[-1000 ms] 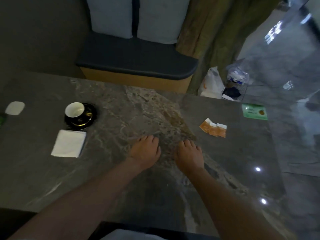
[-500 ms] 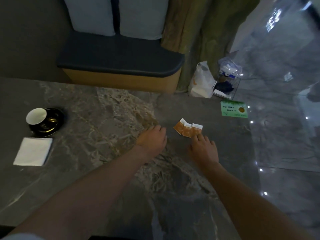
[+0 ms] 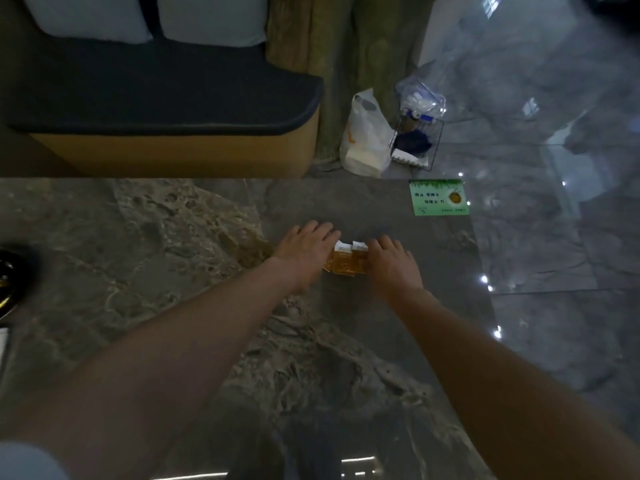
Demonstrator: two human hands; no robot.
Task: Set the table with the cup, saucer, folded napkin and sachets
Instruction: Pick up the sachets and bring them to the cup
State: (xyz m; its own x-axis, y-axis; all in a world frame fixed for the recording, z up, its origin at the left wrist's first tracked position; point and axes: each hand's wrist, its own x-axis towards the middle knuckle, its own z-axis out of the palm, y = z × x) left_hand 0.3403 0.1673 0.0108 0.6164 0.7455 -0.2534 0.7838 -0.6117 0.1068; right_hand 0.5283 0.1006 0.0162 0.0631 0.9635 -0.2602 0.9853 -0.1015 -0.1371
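Head view: sachets lie flat on the grey stone worktop, orange with white tops, overlapping in a small fan between the two hands.
Left hand: left hand rests palm down at the fan's left edge, fingers loosely spread and touching the nearest packet; no grip shown.
Right hand: right hand lies palm down at the right edge, covering part of the outer packet; fingers flat, nothing pinched.
Why so: hands bracket the fan from both sides, likely to square it up or gather it.
Saucer: saucer, dark and glossy, shows only at the far left edge, well apart from the packets; cup not visible.
Napkin: only a pale sliver at the left edge, too little to tell.
Nearby: green card sits at the worktop's far right corner.
Beyond: cushioned bench and a white bag on the floor.
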